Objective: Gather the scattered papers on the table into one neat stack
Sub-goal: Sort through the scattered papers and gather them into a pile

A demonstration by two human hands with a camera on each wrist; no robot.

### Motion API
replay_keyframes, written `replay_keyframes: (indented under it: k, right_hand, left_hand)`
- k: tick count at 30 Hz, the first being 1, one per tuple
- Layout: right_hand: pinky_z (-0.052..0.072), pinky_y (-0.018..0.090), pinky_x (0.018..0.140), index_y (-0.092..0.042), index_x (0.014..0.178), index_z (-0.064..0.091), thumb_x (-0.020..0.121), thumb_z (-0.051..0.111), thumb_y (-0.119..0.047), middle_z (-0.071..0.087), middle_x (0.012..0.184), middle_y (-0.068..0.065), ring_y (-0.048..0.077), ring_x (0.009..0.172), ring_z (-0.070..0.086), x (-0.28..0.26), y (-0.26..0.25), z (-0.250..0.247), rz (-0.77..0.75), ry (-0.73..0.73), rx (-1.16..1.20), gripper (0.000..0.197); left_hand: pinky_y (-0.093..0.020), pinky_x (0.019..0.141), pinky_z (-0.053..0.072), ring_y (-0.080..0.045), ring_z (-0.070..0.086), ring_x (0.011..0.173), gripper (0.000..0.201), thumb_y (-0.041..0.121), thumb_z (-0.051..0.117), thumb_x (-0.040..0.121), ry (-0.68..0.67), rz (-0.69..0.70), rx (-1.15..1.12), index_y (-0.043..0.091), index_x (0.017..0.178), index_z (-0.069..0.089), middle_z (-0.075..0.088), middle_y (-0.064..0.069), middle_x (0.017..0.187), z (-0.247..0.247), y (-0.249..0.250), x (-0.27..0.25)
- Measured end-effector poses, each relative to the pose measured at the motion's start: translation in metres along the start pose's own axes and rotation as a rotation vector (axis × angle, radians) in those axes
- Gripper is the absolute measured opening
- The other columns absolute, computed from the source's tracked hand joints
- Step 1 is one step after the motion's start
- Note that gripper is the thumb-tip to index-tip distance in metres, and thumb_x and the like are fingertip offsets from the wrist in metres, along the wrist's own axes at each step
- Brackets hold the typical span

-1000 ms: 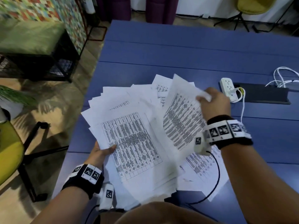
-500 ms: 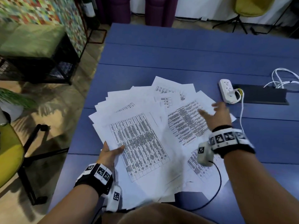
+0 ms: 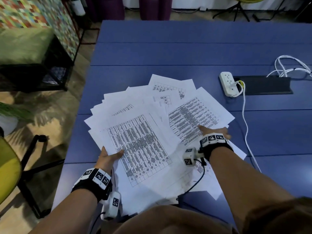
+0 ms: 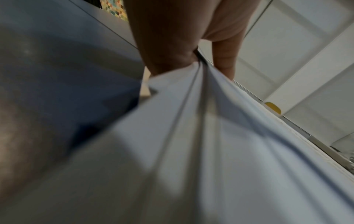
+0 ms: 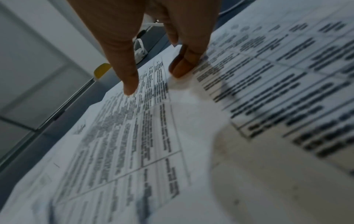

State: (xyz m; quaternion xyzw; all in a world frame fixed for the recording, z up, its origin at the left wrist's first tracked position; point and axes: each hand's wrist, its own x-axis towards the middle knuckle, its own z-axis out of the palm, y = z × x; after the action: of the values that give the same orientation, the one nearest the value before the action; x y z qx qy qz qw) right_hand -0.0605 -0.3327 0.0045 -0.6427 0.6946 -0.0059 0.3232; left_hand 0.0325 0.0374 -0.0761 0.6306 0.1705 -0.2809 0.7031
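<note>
Blue table point(image 3: 168, 48) filling the head view, with a fanned spread of printed papers point(image 3: 152, 132) overlapping near its front edge. Beyond the papers' far right corner, a white power strip point(image 3: 228, 84) beside a black cable slot point(image 3: 266, 85), with a white cable point(image 3: 244, 119) trailing toward the front edge. Off the table's left side, a green cushioned bench point(image 3: 23, 44) and part of a yellow chair point(image 3: 8, 166). Left hand point(image 3: 108, 159) at the papers' near left edge, thumb on top of the tabled sheet, fingers out of sight beneath. Right hand point(image 3: 214, 132) lying on the papers' right side, over a densely printed sheet, mostly hidden behind its wristband. Seen from the left wrist: left hand point(image 4: 172, 45) pinching several sheet edges of the papers point(image 4: 210, 151) between thumb and fingers, grip closed on them, table point(image 4: 76, 91) blurred below. Seen from the right wrist: right hand point(image 5: 149, 30) hanging over the papers point(image 5: 134, 136), fingers point(image 5: 130, 84) extended with tips touching the printed sheet, grip loose, nothing held; table point(image 5: 57, 125) edge showing past the sheets.
</note>
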Motion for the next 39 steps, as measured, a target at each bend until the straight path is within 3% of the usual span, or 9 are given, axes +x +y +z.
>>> replay_keyframes:
  k: [5, 9, 12, 19, 24, 29, 32, 35, 39]
  right_hand:
    - [0.040, 0.037, 0.094, -0.061, 0.130, 0.025, 0.071, 0.064, -0.061, 0.027, 0.140, 0.017, 0.040, 0.123, 0.038, 0.006, 0.003, -0.007, -0.002, -0.126, 0.029, 0.070]
    - [0.051, 0.038, 0.085, -0.009, 0.124, 0.055, 0.070, 0.078, -0.045, 0.056, 0.128, 0.015, 0.033, 0.106, 0.060, 0.025, 0.007, -0.020, -0.127, -0.108, 0.071, 0.069]
    - [0.051, 0.046, 0.089, -0.012, 0.130, 0.053, 0.072, 0.078, -0.042, 0.047, 0.139, 0.015, 0.035, 0.112, 0.057, 0.026, -0.004, -0.027, -0.276, -0.030, -0.028, 0.070]
    - [0.045, 0.032, 0.070, 0.000, 0.110, 0.061, 0.089, 0.065, -0.025, 0.065, 0.103, 0.014, 0.031, 0.085, 0.059, 0.014, -0.016, -0.032, -0.336, -0.181, -0.141, 0.033]
    - [0.050, 0.037, 0.082, -0.009, 0.121, 0.059, 0.096, 0.052, -0.027, 0.066, 0.113, 0.014, 0.030, 0.100, 0.062, -0.012, -0.052, -0.063, -0.568, 0.098, 0.259, 0.032]
    - [0.048, 0.023, 0.086, -0.013, 0.113, 0.060, 0.094, 0.056, -0.017, 0.065, 0.103, -0.001, 0.012, 0.097, 0.062, -0.065, -0.101, -0.100, -0.938, -0.057, 0.636, 0.020]
    - [0.052, 0.027, 0.085, -0.021, 0.101, 0.061, 0.090, 0.061, -0.014, 0.069, 0.101, -0.001, 0.012, 0.093, 0.065, -0.077, -0.099, -0.085, -0.870, -0.245, 0.677, 0.013]
    - [0.049, 0.038, 0.096, -0.005, 0.117, 0.060, 0.083, 0.069, -0.028, 0.065, 0.116, 0.008, 0.024, 0.108, 0.062, -0.074, -0.075, -0.047, -0.722, -0.403, 0.537, 0.042]
    - [0.042, 0.025, 0.088, -0.003, 0.117, 0.059, 0.091, 0.061, -0.026, 0.063, 0.113, 0.006, 0.021, 0.108, 0.059, -0.081, -0.030, 0.003, -0.661, -0.441, 0.072, 0.035]
  left_hand:
    - [-0.037, 0.117, 0.014, -0.019, 0.013, 0.149, 0.108, 0.015, 0.080, 0.079, -0.017, -0.039, -0.030, 0.012, 0.156, 0.004, 0.009, -0.002, 0.162, -0.002, -0.001, 0.005]
    - [-0.041, 0.119, 0.015, -0.018, 0.019, 0.148, 0.134, 0.039, 0.095, 0.054, -0.046, -0.006, 0.017, 0.013, 0.155, 0.011, 0.017, -0.003, 0.162, -0.007, -0.005, 0.011]
    - [-0.037, 0.117, 0.013, -0.018, 0.014, 0.148, 0.104, 0.011, 0.077, 0.081, -0.032, 0.004, -0.030, 0.013, 0.156, 0.004, 0.012, -0.002, 0.162, 0.001, 0.000, 0.001]
    - [-0.043, 0.119, 0.017, -0.020, 0.021, 0.147, 0.124, 0.022, 0.090, 0.063, -0.035, -0.015, -0.048, 0.016, 0.156, 0.008, 0.017, -0.002, 0.162, -0.002, 0.001, 0.004]
    - [-0.044, 0.119, 0.017, -0.022, 0.021, 0.147, 0.128, 0.023, 0.088, 0.059, -0.052, -0.023, -0.047, 0.016, 0.156, 0.006, 0.014, -0.003, 0.162, 0.002, 0.005, -0.001]
    - [-0.043, 0.117, 0.021, -0.023, 0.028, 0.144, 0.135, 0.027, 0.097, 0.051, -0.039, -0.055, -0.079, 0.016, 0.155, 0.012, 0.018, -0.002, 0.161, 0.002, 0.009, -0.005]
    - [-0.041, 0.119, 0.017, -0.022, 0.022, 0.147, 0.127, 0.018, 0.091, 0.062, -0.015, -0.064, -0.034, 0.015, 0.156, 0.006, 0.014, -0.002, 0.162, 0.004, 0.010, -0.009]
    - [-0.041, 0.119, 0.016, -0.023, 0.021, 0.147, 0.116, 0.009, 0.082, 0.073, -0.008, -0.048, -0.022, 0.014, 0.156, 0.002, 0.013, -0.003, 0.163, 0.005, 0.009, -0.010]
    - [-0.044, 0.117, 0.020, -0.026, 0.022, 0.146, 0.099, 0.020, 0.073, 0.085, -0.002, -0.086, -0.045, 0.017, 0.156, 0.004, 0.016, -0.003, 0.161, 0.010, 0.014, -0.020]
